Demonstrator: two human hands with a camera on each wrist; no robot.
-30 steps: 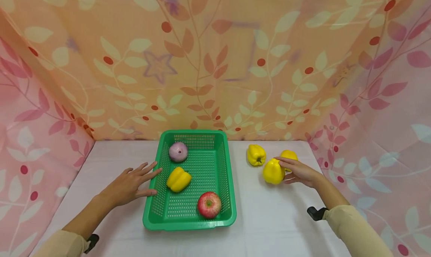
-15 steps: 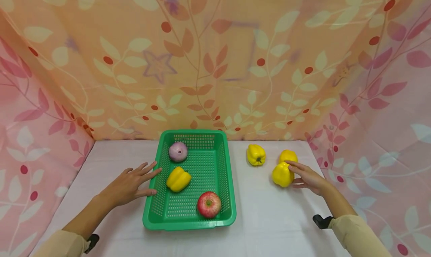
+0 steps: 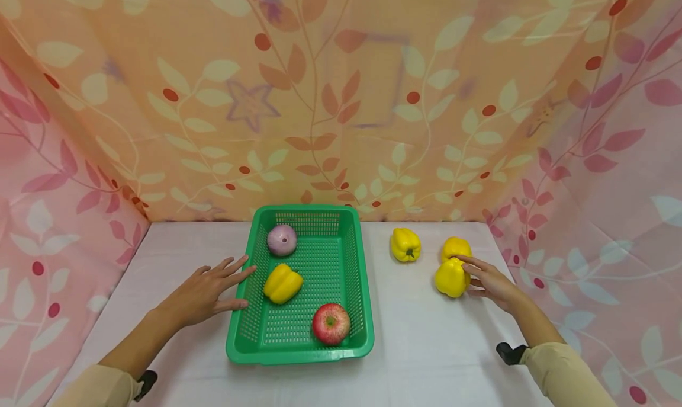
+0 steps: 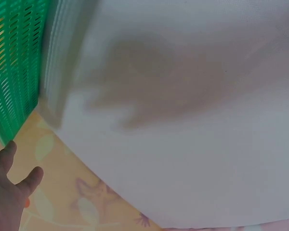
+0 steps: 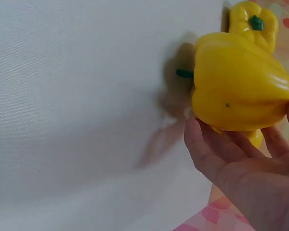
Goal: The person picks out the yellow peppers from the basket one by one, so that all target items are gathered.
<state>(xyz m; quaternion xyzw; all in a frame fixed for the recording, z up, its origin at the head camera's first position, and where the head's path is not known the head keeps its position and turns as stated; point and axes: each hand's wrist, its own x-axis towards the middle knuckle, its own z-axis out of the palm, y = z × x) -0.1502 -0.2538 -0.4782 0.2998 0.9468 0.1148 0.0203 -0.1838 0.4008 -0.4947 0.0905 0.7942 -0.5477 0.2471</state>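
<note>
My right hand (image 3: 491, 282) holds a yellow bell pepper (image 3: 452, 278) at the right side of the table. Seen from the right wrist, the fingers (image 5: 208, 161) curl round the near side of this bell pepper (image 5: 241, 82), and its green stem points toward the tabletop. Just behind it is a second yellow bell pepper (image 3: 456, 247), partly hidden. A third one (image 3: 405, 245) lies farther left. My left hand (image 3: 205, 291) has its fingers spread at the left rim of a green plastic basket (image 3: 367, 300), holding nothing.
Inside the basket are a purple onion (image 3: 282, 240) at the back left, a yellow bell pepper (image 3: 283, 284) in the middle left and a red apple (image 3: 331, 324) at the front right. Patterned cloth (image 3: 319, 99) walls in the white table (image 3: 415, 348) at the back and sides.
My right hand has carried its bell pepper to the right, bringing it in front of the one at the back right. The left hand and the basket have stayed put.
</note>
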